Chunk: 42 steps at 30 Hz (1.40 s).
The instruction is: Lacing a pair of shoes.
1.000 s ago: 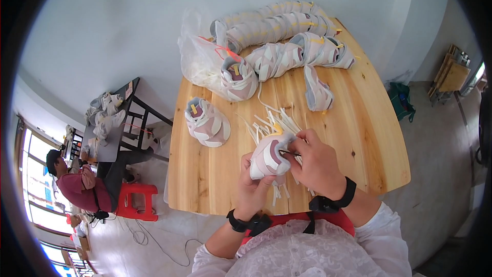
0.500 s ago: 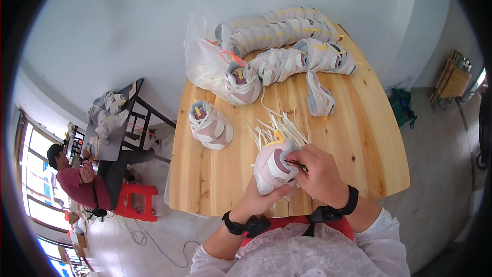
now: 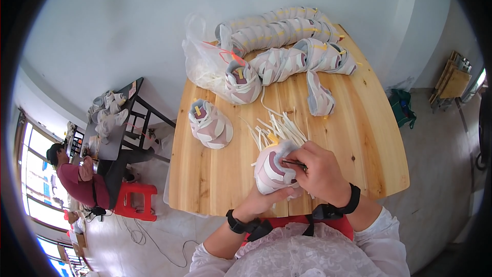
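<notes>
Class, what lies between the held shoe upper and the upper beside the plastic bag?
The head view shows loose white strips on the wooden table.

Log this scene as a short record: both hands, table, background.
Left hand: cradles a pink-and-white shoe upper
Right hand: pinches a slim dark tool at that upper's collar
Near the hands: loose white laces on the wooden table
Table, left: a laced upper standing alone
Table, far side: rows of nested uppers; a translucent plastic bag
Background: a co-worker seated on a red stool
</notes>
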Tool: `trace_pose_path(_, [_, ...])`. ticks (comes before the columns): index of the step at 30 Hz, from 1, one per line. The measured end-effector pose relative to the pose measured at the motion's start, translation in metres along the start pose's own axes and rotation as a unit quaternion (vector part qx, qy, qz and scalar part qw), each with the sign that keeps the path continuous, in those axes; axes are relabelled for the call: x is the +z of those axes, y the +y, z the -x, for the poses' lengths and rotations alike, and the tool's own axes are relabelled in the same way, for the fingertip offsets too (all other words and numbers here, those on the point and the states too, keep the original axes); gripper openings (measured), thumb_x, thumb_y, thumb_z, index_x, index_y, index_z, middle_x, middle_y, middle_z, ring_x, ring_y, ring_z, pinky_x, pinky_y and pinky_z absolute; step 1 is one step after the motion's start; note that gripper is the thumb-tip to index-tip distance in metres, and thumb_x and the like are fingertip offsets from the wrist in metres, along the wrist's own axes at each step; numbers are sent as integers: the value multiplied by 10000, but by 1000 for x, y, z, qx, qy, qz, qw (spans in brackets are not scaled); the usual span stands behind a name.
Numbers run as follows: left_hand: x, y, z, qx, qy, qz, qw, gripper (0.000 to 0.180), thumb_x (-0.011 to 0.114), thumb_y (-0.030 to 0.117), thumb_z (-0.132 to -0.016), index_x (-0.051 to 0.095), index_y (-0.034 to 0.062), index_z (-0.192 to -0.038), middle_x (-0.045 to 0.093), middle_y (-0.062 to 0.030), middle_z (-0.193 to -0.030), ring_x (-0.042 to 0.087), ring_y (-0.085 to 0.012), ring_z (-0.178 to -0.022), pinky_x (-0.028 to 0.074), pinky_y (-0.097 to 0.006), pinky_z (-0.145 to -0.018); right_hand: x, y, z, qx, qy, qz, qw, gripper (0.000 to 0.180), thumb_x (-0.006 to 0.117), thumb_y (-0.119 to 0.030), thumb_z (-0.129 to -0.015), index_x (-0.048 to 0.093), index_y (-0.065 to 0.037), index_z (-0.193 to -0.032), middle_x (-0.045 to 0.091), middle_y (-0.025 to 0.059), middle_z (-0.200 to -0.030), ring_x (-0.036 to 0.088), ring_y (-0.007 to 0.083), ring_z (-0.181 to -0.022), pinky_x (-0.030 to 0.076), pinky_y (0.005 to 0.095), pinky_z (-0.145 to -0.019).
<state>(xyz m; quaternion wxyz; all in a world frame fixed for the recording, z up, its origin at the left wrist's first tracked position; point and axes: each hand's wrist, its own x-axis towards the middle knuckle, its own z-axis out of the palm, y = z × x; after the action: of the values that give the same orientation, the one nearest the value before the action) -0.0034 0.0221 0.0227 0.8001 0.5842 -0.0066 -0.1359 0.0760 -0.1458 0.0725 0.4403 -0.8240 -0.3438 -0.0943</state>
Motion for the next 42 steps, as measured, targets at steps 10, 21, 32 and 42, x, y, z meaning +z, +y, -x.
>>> trace_pose_path(10, [2, 4, 0, 96, 80, -121, 985, 524, 723, 128, -816, 475, 11, -1263, 589, -59, -1150, 560, -160, -1049, 454, -319, -908, -3, 10, -2, 26, 5, -26, 999, 88, 683, -91, -776, 665, -13, -813, 598, 135, -721, 592, 297, -614, 453, 357, -540])
trace_pose_path(21, [-13, 6, -1, 71, 57, 4, 996, 449, 693, 103, -834, 517, -8, -1233, 612, -71, -1143, 576, -151, -1036, 460, -314, -908, -14, 14, -9, 114, -116, -159, 974, 188, 539, -145, -891, 647, 8, -910, 586, 186, -705, 563, 325, -627, 412, 395, -557])
trace_pose_path(32, [-17, -4, -2, 98, 106, 150, 978, 503, 658, 38, -834, 447, 1, -1289, 576, -83, -1210, 560, -171, -1094, 452, -329, -937, -5, 16, -3, 74, -77, -201, 974, 290, 623, -101, -851, 592, 10, -1118, 650, 144, -927, 627, 240, -765, 487, 315, -676])
trace_pose_path(42, [-19, -6, 2, 122, 87, 115, 982, 513, 659, -17, -809, 462, 1, -1282, 580, -86, -1211, 561, -178, -1104, 441, -340, -959, -2, 14, 1, 18, -47, -101, 994, 254, 656, -92, -776, 581, -36, -1011, 588, 127, -909, 623, 276, -744, 494, 361, -630])
